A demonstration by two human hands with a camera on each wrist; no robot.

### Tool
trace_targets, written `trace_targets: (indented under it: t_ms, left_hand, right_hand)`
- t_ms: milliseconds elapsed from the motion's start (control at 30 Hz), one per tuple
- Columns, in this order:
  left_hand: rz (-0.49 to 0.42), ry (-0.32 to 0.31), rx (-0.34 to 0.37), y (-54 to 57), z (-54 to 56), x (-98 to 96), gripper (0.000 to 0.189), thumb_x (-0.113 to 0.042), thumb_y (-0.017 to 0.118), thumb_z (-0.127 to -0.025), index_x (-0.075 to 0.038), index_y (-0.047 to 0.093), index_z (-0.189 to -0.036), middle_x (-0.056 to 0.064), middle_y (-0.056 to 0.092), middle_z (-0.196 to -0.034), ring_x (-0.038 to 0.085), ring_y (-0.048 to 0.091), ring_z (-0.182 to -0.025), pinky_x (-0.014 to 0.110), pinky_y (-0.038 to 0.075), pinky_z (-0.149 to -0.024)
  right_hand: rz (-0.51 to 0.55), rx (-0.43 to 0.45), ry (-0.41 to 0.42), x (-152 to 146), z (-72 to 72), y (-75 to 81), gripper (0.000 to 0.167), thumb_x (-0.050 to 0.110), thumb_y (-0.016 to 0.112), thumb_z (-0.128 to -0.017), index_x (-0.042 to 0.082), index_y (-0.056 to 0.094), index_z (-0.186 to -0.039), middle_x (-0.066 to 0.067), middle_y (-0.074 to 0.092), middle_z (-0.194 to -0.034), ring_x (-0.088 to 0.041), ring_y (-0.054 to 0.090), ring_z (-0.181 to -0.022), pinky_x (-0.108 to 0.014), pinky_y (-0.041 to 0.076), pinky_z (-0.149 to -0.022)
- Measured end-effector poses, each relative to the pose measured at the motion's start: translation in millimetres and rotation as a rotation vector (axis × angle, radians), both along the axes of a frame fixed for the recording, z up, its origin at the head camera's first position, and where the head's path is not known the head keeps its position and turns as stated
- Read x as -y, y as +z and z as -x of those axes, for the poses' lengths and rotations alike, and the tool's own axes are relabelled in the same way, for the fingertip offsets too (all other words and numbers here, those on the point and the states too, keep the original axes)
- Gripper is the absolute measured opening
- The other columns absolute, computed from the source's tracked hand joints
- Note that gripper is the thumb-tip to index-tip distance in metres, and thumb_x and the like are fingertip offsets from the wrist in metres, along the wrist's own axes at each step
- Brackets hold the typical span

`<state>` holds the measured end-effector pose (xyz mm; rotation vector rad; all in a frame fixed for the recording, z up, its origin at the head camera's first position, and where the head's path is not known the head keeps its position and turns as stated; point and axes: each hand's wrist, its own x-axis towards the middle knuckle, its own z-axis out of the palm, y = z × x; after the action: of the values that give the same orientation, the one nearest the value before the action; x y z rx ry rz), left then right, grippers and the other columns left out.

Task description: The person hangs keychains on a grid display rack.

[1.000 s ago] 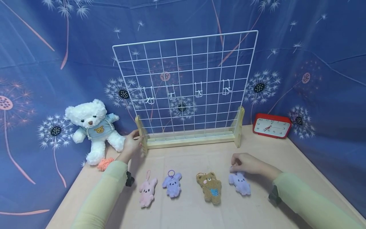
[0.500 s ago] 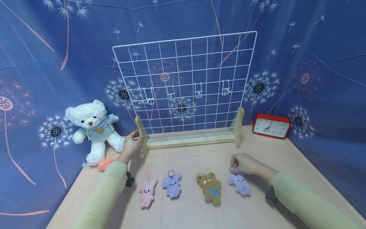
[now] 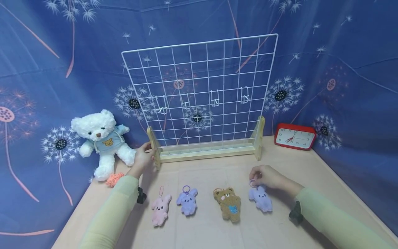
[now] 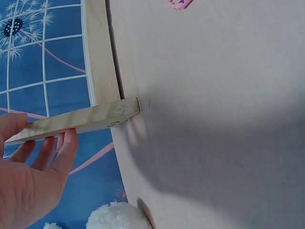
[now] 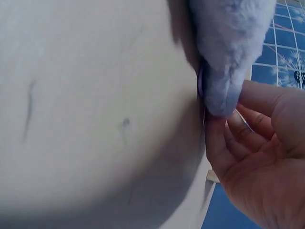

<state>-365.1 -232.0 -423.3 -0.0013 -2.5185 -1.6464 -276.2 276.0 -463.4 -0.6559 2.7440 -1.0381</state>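
My left hand [image 3: 143,159] holds the left wooden upright [image 4: 81,119] of a white wire grid rack [image 3: 199,45], thumb on one face and fingers on the other. At the right, my right hand [image 3: 266,176] pinches the key ring [image 3: 253,183] of a purple plush keychain [image 3: 261,199], whose body lies on the table. In the right wrist view, the plush's ear [image 5: 224,90] partly hides the fingertips. Left of it lie a brown bear keychain [image 3: 228,204], a second purple plush keychain [image 3: 187,202] with a ring, and a pink bunny keychain [image 3: 160,210] with a strap.
Several white wire hooks [image 3: 215,99] hang in a row on the grid. A white teddy bear [image 3: 105,141] sits at the left behind an orange pompom [image 3: 114,179]. A red clock [image 3: 295,136] stands at the back right. Patterned blue cloth [image 3: 342,41] hangs behind the table.
The key ring has come up from beside the purple plush and stands raised at my right fingertips, the hand shifting slightly. My left hand stays on the wooden upright.
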Motion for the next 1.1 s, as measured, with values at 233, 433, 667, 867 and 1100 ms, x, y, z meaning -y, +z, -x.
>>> trace_targets:
  t_ms: [233, 433, 667, 867, 1100]
  left_hand:
    - [-0.024, 0.002, 0.000, -0.6, -1.5, 0.6, 0.052, -0.008, 0.056, -0.105, 0.004, 0.039, -0.153, 0.029, 0.047, -0.146, 0.042, 0.053, -0.129, 0.040, 0.056, -0.097]
    - [-0.046, -0.001, 0.021, -0.4, -1.7, 0.5, 0.053, -0.009, 0.056, -0.105, 0.003, 0.037, -0.154, 0.029, 0.046, -0.148, 0.042, 0.052, -0.131, 0.042, 0.054, -0.101]
    - [-0.066, -0.007, 0.022, 0.0, 0.8, 1.6, 0.054, -0.010, 0.057, -0.105, 0.001, 0.038, -0.155, 0.026, 0.045, -0.150, 0.039, 0.052, -0.132, 0.037, 0.054, -0.099]
    - [-0.067, -0.008, 0.017, -1.0, 3.0, 1.7, 0.054, -0.010, 0.058, -0.105, 0.002, 0.039, -0.154, 0.027, 0.047, -0.147, 0.040, 0.053, -0.129, 0.027, 0.057, -0.091]
    - [-0.063, -0.006, 0.012, -0.7, 2.6, 1.3, 0.052, -0.009, 0.058, -0.104, 0.003, 0.040, -0.153, 0.028, 0.048, -0.146, 0.040, 0.053, -0.130, 0.037, 0.055, -0.099]
  right_hand:
    - [0.106, 0.087, 0.000, -11, 3.2, 3.0, 0.007, 0.000, 0.074, -0.088, 0.002, 0.076, -0.094, -0.005, 0.072, -0.087, -0.013, 0.064, -0.081, -0.026, 0.054, -0.077]
    - [0.369, 0.216, -0.025, -17, 5.5, 3.9, 0.015, 0.001, 0.071, -0.093, -0.009, 0.073, -0.103, -0.017, 0.073, -0.097, -0.016, 0.069, -0.087, -0.024, 0.059, -0.079]
    - [0.428, 0.182, -0.055, -16, 4.3, 21.6, 0.019, 0.003, 0.071, -0.094, -0.012, 0.070, -0.107, -0.017, 0.072, -0.098, -0.011, 0.067, -0.089, -0.024, 0.059, -0.077]
    - [0.464, 0.157, -0.061, -13, 2.1, 37.4, 0.022, 0.001, 0.068, -0.096, -0.015, 0.066, -0.112, -0.022, 0.071, -0.104, -0.013, 0.069, -0.092, -0.029, 0.061, -0.082]
    - [0.475, 0.086, -0.072, -9, 6.9, 56.2, 0.025, 0.001, 0.066, -0.098, -0.017, 0.062, -0.115, -0.016, 0.072, -0.101, -0.013, 0.070, -0.091, -0.029, 0.061, -0.081]
